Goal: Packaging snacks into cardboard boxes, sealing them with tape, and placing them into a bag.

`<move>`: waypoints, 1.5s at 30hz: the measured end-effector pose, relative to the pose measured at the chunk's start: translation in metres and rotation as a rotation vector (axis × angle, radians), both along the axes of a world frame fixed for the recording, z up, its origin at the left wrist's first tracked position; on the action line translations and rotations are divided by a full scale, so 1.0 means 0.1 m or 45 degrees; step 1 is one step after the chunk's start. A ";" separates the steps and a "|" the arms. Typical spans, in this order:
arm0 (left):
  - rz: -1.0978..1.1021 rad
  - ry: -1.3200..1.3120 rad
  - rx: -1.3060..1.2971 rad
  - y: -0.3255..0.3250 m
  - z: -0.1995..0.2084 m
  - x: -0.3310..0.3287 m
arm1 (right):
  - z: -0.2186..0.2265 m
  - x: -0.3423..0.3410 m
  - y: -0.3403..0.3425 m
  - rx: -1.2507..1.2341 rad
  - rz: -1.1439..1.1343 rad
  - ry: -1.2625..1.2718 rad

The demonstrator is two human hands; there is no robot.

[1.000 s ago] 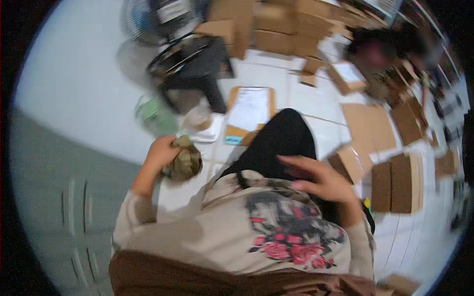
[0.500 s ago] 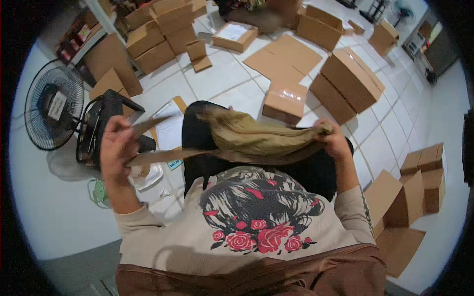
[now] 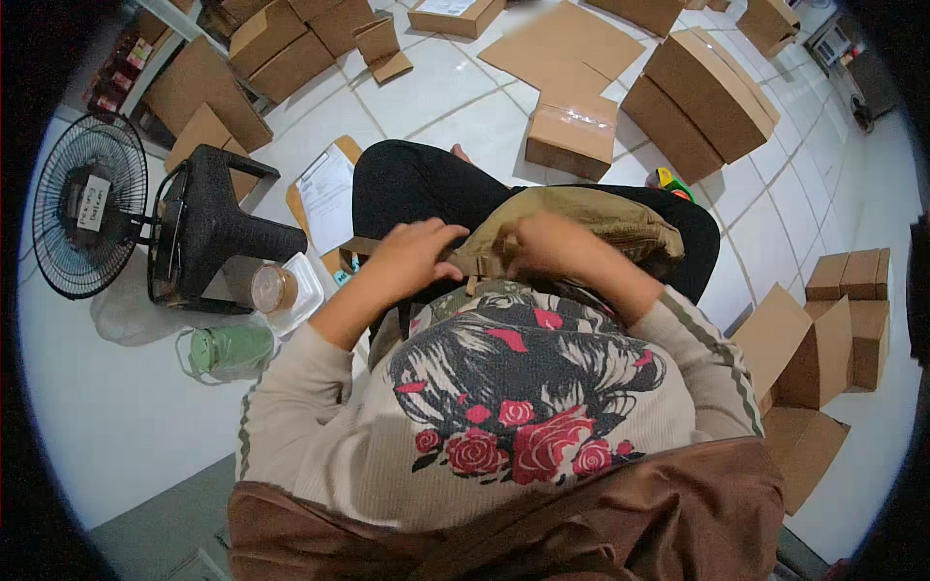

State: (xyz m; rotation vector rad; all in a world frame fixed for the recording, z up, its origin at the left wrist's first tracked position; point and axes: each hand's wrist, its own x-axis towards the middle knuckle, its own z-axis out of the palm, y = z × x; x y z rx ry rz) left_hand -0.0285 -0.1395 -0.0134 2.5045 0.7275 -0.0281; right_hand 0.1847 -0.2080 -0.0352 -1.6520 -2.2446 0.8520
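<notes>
An olive-khaki waist bag (image 3: 620, 221) lies across my lap on black trousers (image 3: 426, 179). My right hand (image 3: 552, 242) is over the bag's left end, close to its strap; its fingers curl down and are smeared by motion, so its grip does not show. My left hand (image 3: 417, 254) hovers just left of the bag, thumb and fingers apart, with nothing seen between them. Between the two hands a short piece of tan strap (image 3: 478, 263) shows at the bag's end. Part of the bag's near side is hidden by my right hand and forearm.
Left of me stand a black stool (image 3: 218, 218), a fan (image 3: 92, 203), a green container (image 3: 231, 351), a round tub (image 3: 274, 288) and a clipboard with paper (image 3: 325, 198). Cardboard boxes (image 3: 572, 134) lie ahead, with open ones (image 3: 819, 353) at right. A tape measure (image 3: 668, 181) sits beyond my knee.
The bag has come down from being held stretched out onto my lap. My left hand has let go of the strap and moved right; my right hand has moved left across the bag.
</notes>
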 end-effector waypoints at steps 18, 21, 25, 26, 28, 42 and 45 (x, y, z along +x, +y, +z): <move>0.227 -0.561 -1.036 0.07 -0.10 0.17 | -0.01 -0.19 0.01 -0.694 -0.484 0.560; 0.287 -0.681 -0.918 0.17 -0.14 0.10 | -0.07 -0.07 -0.07 -0.290 -0.455 0.377; 0.570 -0.489 -0.345 0.34 -0.17 -0.17 | 0.08 0.62 -0.32 -0.220 -0.821 -0.873; 0.665 -0.365 -0.314 0.36 -0.16 -0.23 | 0.40 0.82 -0.41 -0.283 -0.865 -0.911; 0.599 -0.128 -0.038 0.30 -0.08 -0.14 | 0.80 1.13 -0.62 -0.285 -0.996 -0.978; -0.284 0.106 0.031 -0.19 -0.49 0.60 | 0.05 0.51 -0.46 -0.286 -0.489 -0.767; -0.190 0.339 0.149 -0.20 -0.34 0.71 | 0.05 0.56 -0.29 0.160 -0.625 -0.686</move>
